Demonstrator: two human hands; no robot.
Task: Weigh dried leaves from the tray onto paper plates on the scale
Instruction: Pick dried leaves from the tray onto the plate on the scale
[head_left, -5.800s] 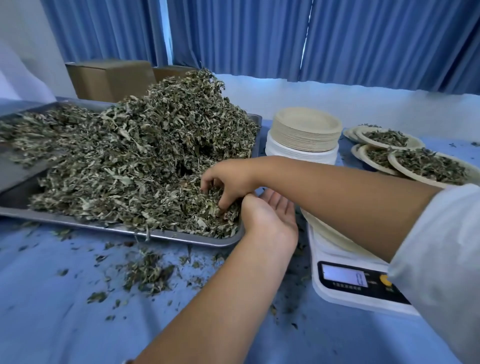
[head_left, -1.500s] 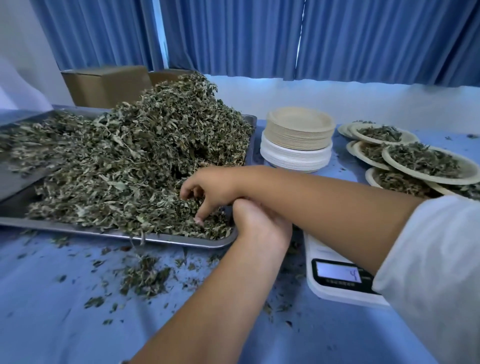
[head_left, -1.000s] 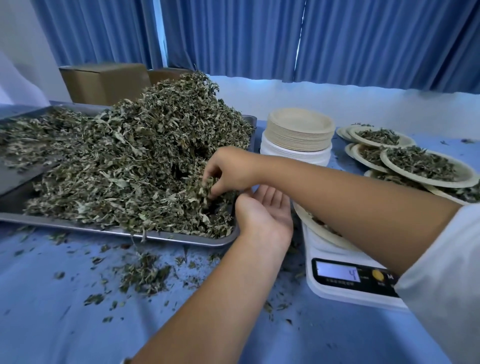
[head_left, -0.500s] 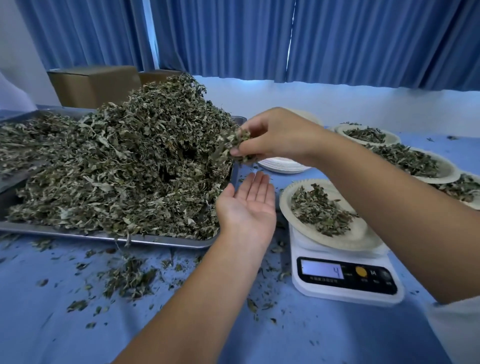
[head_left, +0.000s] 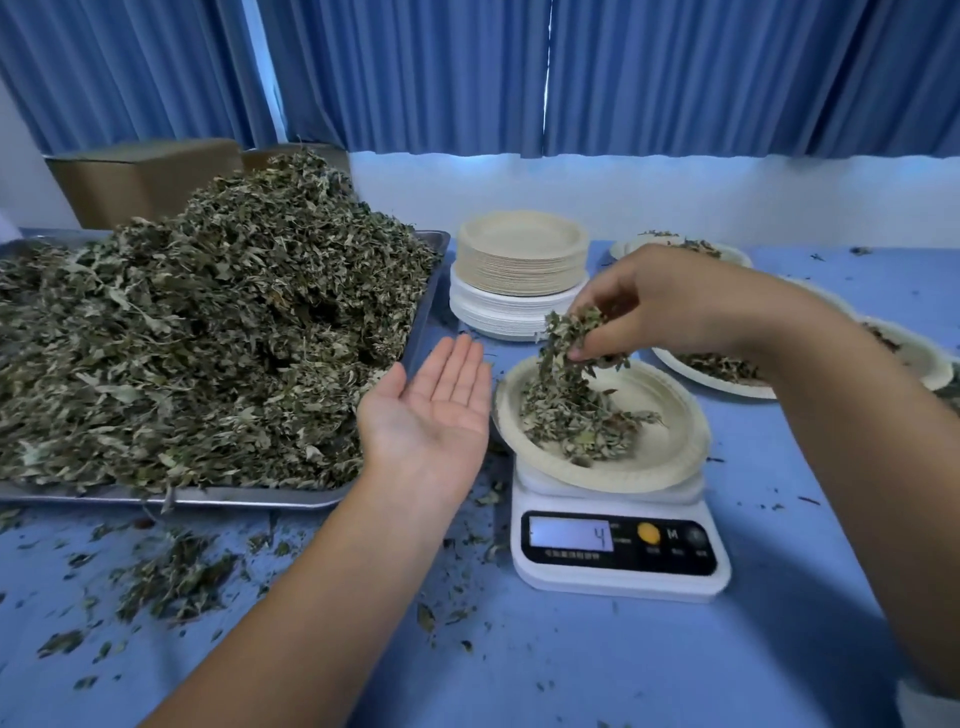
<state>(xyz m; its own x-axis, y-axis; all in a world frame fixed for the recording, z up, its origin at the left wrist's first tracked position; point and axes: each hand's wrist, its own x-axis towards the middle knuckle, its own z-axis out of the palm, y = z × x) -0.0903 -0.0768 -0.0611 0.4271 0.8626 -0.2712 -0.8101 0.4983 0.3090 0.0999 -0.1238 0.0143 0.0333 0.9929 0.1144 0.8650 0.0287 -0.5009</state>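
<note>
Head view: right hand (head_left: 670, 306) pinches leaf clump (head_left: 567, 338) over plate (head_left: 675, 460) on scale (head_left: 621, 587), prob. for metered drop; left hand (head_left: 431, 410) flat, palm up, just left of scale, prob. spill catch.

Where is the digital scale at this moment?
In the head view the digital scale stands right of centre on the blue table, beside the tray's near right corner, bearing a paper plate below the right hand.
</note>
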